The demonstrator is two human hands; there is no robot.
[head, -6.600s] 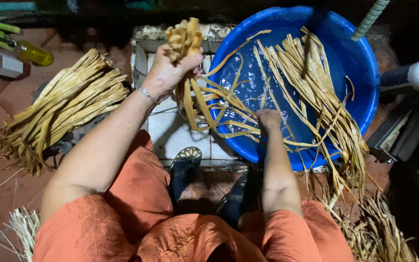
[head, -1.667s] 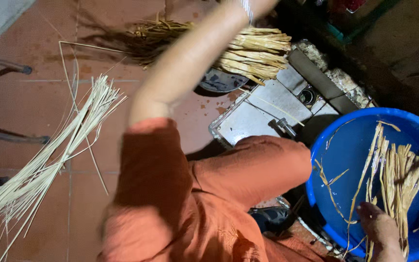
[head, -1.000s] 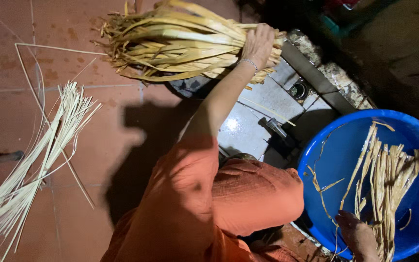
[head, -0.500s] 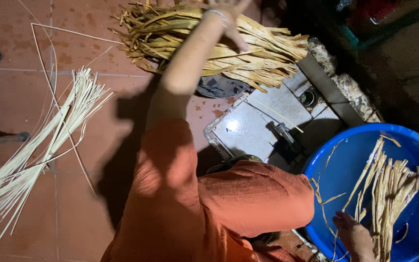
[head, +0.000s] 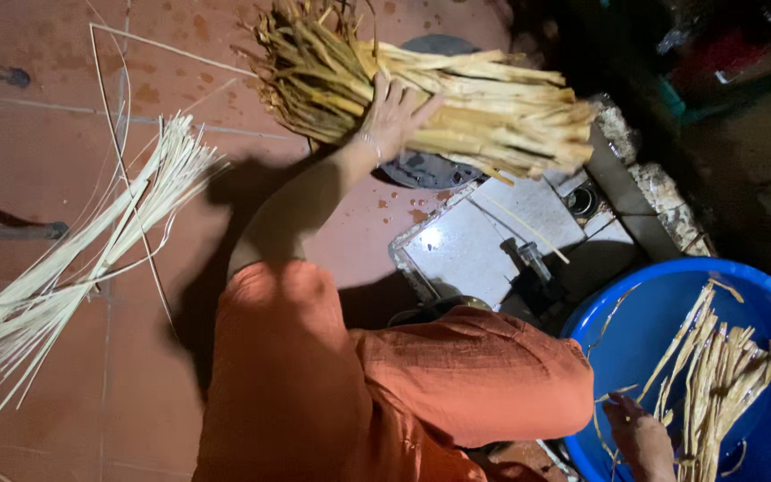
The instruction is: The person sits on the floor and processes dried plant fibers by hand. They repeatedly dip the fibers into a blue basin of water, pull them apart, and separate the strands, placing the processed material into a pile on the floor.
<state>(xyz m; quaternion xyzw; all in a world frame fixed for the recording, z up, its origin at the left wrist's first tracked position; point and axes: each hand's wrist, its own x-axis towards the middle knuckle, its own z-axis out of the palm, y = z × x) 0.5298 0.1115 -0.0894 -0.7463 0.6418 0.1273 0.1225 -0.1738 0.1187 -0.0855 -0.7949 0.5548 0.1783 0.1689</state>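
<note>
Lowered since earlier: my left hand [head: 396, 112], fingers spread flat on tan split-fibre bundle [head: 439, 103], upper centre; unclasped, it may slide. Right hand [head: 640, 437], lower right, dips into blue round plastic tub [head: 671, 312], grip untellable.

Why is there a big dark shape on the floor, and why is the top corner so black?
Head view: one bright light near the camera throws the arm's hard shadow onto the red tiled floor; a glare spot shines on the pale slab; the left hand on the bundle of yellow strips looks slightly smeared by motion; the upper right corner falls off into darkness.
</note>
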